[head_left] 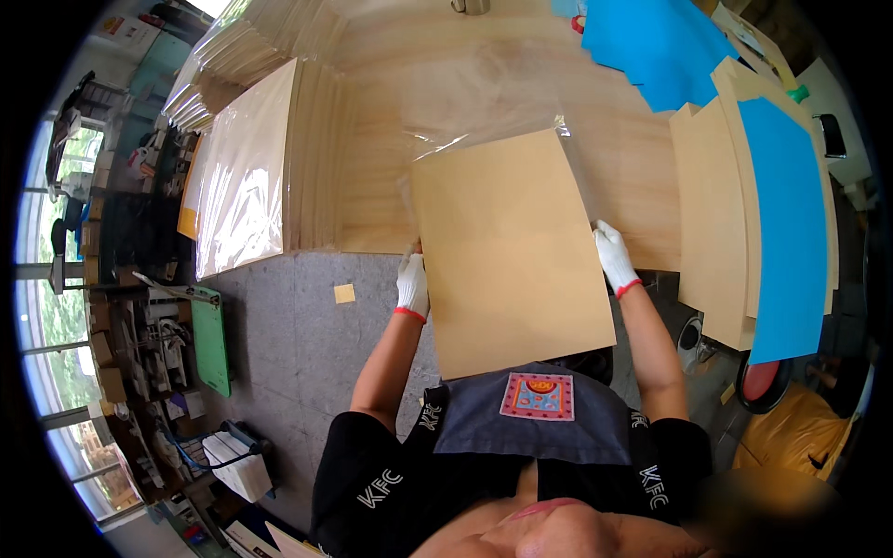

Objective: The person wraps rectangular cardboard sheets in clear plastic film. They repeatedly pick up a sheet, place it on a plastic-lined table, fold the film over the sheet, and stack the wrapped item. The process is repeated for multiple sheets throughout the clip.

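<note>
A large tan board (512,251) is held over the table's near edge, in front of my apron, its far end inside a clear plastic bag (446,146). My left hand (412,284), in a white knit glove with a red cuff, grips at the board's left edge; some fingers are hidden, and I cannot tell how much of the bag is in them. On the opposite edge my right hand (614,258), gloved alike, is closed on the board, its thumb side along the rim. Loose clear film stands out past the board's far corners.
Stacked boards in shiny clear bags (246,172) stand at the table's left. Unbagged tan boards (712,200) lie at the right with a blue sheet (791,232) on top. More blue sheets (651,46) lie at the far right of the wooden table (372,205).
</note>
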The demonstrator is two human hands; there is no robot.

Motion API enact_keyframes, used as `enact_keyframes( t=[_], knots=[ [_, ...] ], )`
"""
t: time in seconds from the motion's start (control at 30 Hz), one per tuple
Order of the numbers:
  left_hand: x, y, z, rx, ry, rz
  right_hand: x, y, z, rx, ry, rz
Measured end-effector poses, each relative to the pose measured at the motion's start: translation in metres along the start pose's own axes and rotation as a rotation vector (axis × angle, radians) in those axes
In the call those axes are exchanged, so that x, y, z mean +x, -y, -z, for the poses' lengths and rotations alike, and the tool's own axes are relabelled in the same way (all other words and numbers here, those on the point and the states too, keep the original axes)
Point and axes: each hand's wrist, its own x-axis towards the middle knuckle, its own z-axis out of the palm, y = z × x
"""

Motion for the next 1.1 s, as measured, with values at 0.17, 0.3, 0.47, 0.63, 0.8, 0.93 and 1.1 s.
enact_keyframes(
  t=[0.17,0.3,0.47,0.63,0.8,0.93,1.1],
  knots=[
    [0.023,-0.023,-0.028,-0.087,0.036,0.018,0.009,0.032,-0.017,-0.154,-0.181,0.166],
    [0.012,-0.025,-0.041,0.011,-0.015,-0.137,-0.014,0.07,-0.012,-0.428,-0.101,0.106],
    [0.002,0.005,-0.014,0.047,-0.053,-0.05,-0.032,0.011,-0.004,-0.277,-0.19,0.242],
    [0.007,0.019,0.02,0.229,0.016,-0.096,-0.053,0.005,-0.005,-0.141,-0.024,0.172],
    [-0.041,-0.035,0.038,0.813,0.135,-0.032,-0.109,0.001,-0.008,0.041,0.2,0.138],
    [-0.051,-0.04,0.063,0.912,0.342,-0.376,-0.141,0.067,-0.016,-0.747,0.336,0.191],
    [-0.024,-0.099,0.026,1.342,0.769,-0.437,-0.11,0.088,-0.01,-0.761,0.407,0.482]
  ],
)
